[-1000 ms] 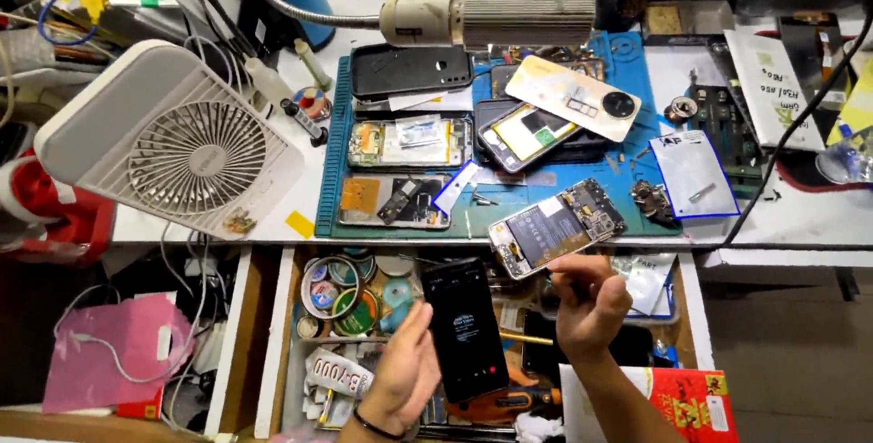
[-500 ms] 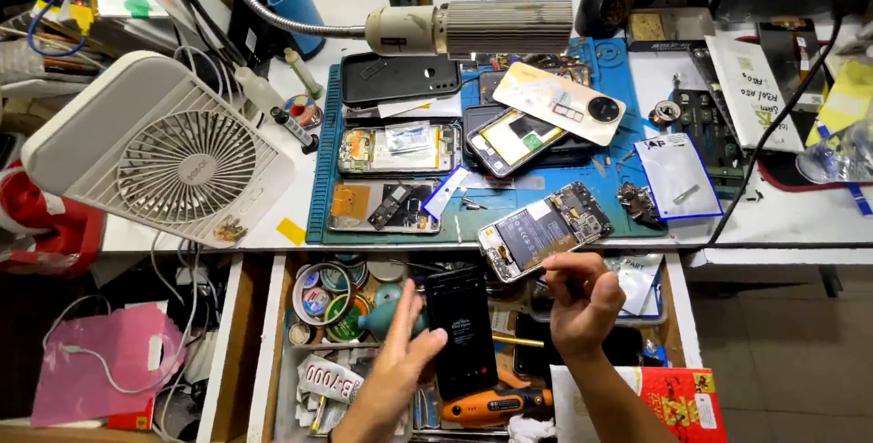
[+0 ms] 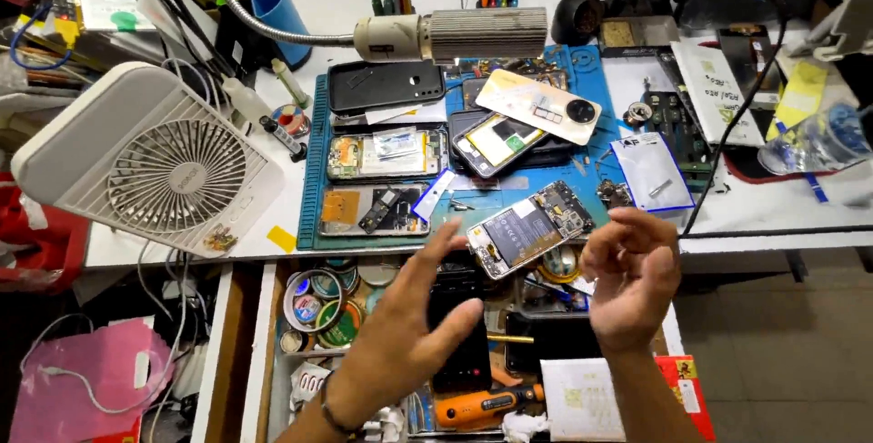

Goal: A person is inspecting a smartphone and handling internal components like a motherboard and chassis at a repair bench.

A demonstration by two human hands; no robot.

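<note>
My left hand (image 3: 400, 338) hovers over the open drawer (image 3: 262, 352) with its fingers spread and pointing up, and it grips nothing. Just under its thumb a black phone (image 3: 462, 352) with a dark screen lies in the drawer. My right hand (image 3: 632, 284) floats to the right with loosely curled fingers and nothing visible in it. Between the two hands, at the front edge of the blue work mat (image 3: 314, 179), rests an opened phone (image 3: 529, 227) showing its battery and board.
Several more dismantled phones and back covers lie on the mat. A white fan (image 3: 155, 170) stands at the left and a gooseneck lamp (image 3: 455, 35) hangs over the mat. The drawer holds tape rolls (image 3: 318, 302) and an orange electric screwdriver (image 3: 491, 404).
My left hand has let go of the black phone, which now lies dark in the drawer. Both hands have opened and risen; the right hand's pinch has loosened.
</note>
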